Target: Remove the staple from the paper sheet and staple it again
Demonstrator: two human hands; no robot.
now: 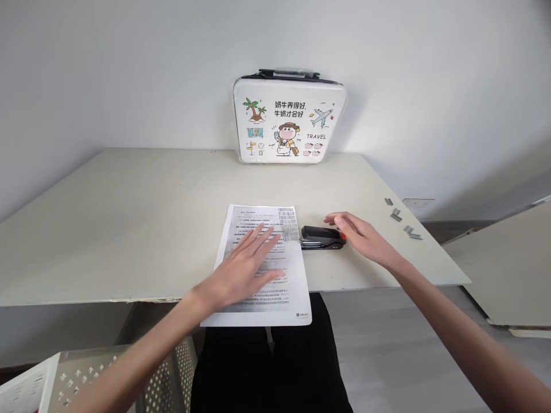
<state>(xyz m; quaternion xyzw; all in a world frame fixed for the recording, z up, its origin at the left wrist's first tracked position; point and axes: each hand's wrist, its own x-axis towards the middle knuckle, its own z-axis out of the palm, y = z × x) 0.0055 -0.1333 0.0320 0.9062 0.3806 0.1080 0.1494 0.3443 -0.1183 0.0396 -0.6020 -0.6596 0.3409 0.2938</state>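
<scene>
My left hand (241, 274) lies over a printed sheet of paper (297, 298), its fingers spread and pointing up the page. The sheet hangs a little past the table's front edge. Just right of the paper is a black stapler (321, 236) with an orange-red tip at its rear. Its front end meets the paper's right edge; whether the paper is between its jaws I cannot tell. At the stapler's rear is my right hand (359, 234), fingers stretched out and thumb close to the coloured tip. Whether the thumb touches it is unclear.
Several grey staple strips (396, 215) lie near the right edge of the pale table (129, 223). A white case (290, 120) with cartoon prints stands against the wall at the back. Below the table at left is a perforated plastic basket (64, 373).
</scene>
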